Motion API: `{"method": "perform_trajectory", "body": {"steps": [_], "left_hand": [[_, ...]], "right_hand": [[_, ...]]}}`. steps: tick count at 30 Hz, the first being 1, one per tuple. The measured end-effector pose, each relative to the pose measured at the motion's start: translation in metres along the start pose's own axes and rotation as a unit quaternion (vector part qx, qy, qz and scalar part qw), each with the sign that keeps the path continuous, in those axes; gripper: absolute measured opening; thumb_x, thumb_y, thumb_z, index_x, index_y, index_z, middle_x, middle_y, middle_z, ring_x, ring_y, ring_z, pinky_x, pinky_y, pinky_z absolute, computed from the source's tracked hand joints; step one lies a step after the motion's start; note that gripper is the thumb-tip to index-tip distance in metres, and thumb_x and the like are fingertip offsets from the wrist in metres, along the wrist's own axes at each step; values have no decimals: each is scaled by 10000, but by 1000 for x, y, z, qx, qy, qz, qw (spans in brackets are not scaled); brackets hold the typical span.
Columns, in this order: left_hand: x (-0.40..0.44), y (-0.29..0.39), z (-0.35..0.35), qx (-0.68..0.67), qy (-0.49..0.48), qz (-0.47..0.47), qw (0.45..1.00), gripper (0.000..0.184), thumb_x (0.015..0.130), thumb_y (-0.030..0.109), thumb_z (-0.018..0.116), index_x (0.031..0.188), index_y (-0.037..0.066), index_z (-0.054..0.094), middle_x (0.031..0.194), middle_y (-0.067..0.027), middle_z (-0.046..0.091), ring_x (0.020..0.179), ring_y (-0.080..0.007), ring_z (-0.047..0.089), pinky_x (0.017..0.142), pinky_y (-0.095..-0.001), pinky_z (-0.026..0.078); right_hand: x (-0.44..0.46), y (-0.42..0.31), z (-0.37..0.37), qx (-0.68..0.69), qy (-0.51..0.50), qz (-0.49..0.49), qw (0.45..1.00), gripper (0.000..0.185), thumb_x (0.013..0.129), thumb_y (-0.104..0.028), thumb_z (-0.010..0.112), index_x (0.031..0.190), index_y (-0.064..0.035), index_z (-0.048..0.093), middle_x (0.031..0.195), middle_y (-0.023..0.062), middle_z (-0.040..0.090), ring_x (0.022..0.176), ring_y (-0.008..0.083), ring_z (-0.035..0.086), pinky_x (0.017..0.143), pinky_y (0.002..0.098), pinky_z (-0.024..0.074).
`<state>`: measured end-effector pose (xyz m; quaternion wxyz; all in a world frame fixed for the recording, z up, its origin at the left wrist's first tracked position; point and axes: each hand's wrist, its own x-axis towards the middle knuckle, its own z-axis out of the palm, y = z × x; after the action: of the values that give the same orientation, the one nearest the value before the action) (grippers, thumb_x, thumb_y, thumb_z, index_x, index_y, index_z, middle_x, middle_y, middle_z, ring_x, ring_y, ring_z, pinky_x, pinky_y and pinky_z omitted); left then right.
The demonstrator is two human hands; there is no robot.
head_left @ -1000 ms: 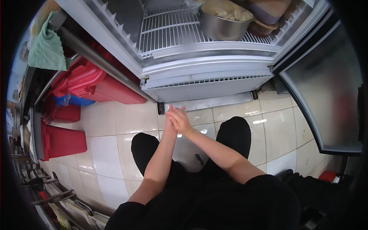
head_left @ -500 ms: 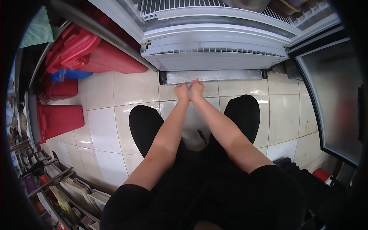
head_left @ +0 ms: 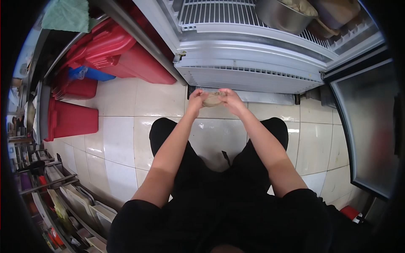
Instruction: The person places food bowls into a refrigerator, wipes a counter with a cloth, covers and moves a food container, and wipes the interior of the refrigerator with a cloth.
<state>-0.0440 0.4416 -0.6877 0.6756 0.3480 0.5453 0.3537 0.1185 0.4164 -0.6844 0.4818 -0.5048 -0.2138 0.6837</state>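
Observation:
Between my two hands is a small tan, partly see-through bundle point(head_left: 213, 100) that looks like a plastic bag; what is in it I cannot make out. My left hand point(head_left: 196, 101) grips its left side, fingers bent round the edge. On the opposite side, my right hand point(head_left: 231, 101) pinches it with thumb and fingers. Both hands are above the tiled floor, in front of the base of an open fridge point(head_left: 253, 78), with my knees spread on either side below.
A wire shelf point(head_left: 223, 16) in the fridge bears a metal pot point(head_left: 280, 19) with pale pieces inside. The glass door point(head_left: 367, 122) stands open at right. Red bins point(head_left: 76, 119) are at left, near a green cloth point(head_left: 67, 14). A rack with boards point(head_left: 80, 202) is at lower left.
My hands, close together before, have moved apart, and the tan bundle now shows between them. The view has shifted, bringing more of the shelf and the pot into sight.

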Motion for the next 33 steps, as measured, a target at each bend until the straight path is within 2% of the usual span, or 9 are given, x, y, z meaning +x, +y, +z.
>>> {"method": "perform_trajectory", "body": {"steps": [4, 7, 11, 13, 16, 20, 27, 29, 33], "left_hand": [[-17, 51, -24, 47, 47, 9, 998, 106, 772, 165, 585, 726, 108, 510, 706, 30, 511, 715, -90, 484, 620, -259, 384], [-1, 42, -51, 124, 26, 32, 991, 126, 823, 179, 526, 734, 104, 478, 874, 3, 559, 868, -124, 488, 735, -352, 410], [2, 27, -46, 143, 24, 70, 987, 143, 831, 190, 523, 733, 103, 466, 810, 10, 551, 813, -110, 502, 736, -308, 408], [14, 25, -40, 131, 16, 160, 978, 111, 830, 145, 516, 744, 84, 480, 678, 8, 487, 616, -69, 450, 546, -210, 374], [-8, 52, -18, 45, 42, 116, 991, 85, 836, 138, 503, 790, 73, 475, 676, -1, 491, 595, -63, 453, 512, -204, 378], [-8, 102, -23, 107, 55, 209, 970, 91, 847, 197, 501, 842, 108, 482, 701, 13, 508, 616, -85, 494, 524, -240, 438], [-3, 180, -32, 106, 205, 383, 895, 303, 804, 140, 568, 1072, 73, 445, 843, -15, 524, 724, -85, 490, 583, -218, 409], [4, 176, -27, 172, 250, 401, 864, 355, 778, 108, 591, 1093, 46, 439, 928, -62, 528, 754, -105, 492, 637, -228, 408], [15, 171, 17, 281, 245, 468, 801, 291, 759, 96, 590, 1019, 20, 485, 955, -103, 523, 852, -196, 504, 720, -293, 418]], "right_hand": [[7, -7, -13, -300, -60, -144, 941, 193, 720, -119, 657, 827, -25, 528, 920, 41, 538, 812, 100, 509, 636, 245, 420], [10, -3, -18, -476, -67, -75, 873, 214, 664, -143, 702, 775, -55, 542, 900, 48, 540, 767, 118, 515, 636, 263, 419], [-7, 2, -23, -459, -27, -282, 842, 232, 627, -149, 718, 749, -78, 533, 749, 38, 556, 636, 134, 513, 597, 280, 423], [-6, -9, -24, -557, 39, -268, 785, 209, 638, -144, 658, 767, -51, 523, 734, 99, 572, 706, 287, 558, 651, 337, 448], [-21, -32, -3, -501, 75, -147, 850, 239, 646, -127, 651, 830, -65, 510, 815, 126, 583, 743, 301, 563, 649, 371, 446], [-24, -64, 33, -377, 72, -213, 898, 223, 700, -151, 603, 875, -79, 484, 865, 140, 587, 764, 314, 568, 649, 392, 439], [23, -155, 132, -471, 54, -451, 756, 292, 788, -247, 513, 1028, -87, 463, 814, 163, 572, 781, 316, 562, 675, 408, 436], [54, -154, 132, -587, 132, -615, 510, 295, 777, -304, 530, 984, -94, 512, 777, 136, 578, 783, 271, 564, 692, 397, 435], [54, -172, 86, -637, 137, -498, 572, 227, 748, -299, 554, 803, -83, 595, 744, 106, 588, 774, 238, 567, 697, 391, 438]]}}
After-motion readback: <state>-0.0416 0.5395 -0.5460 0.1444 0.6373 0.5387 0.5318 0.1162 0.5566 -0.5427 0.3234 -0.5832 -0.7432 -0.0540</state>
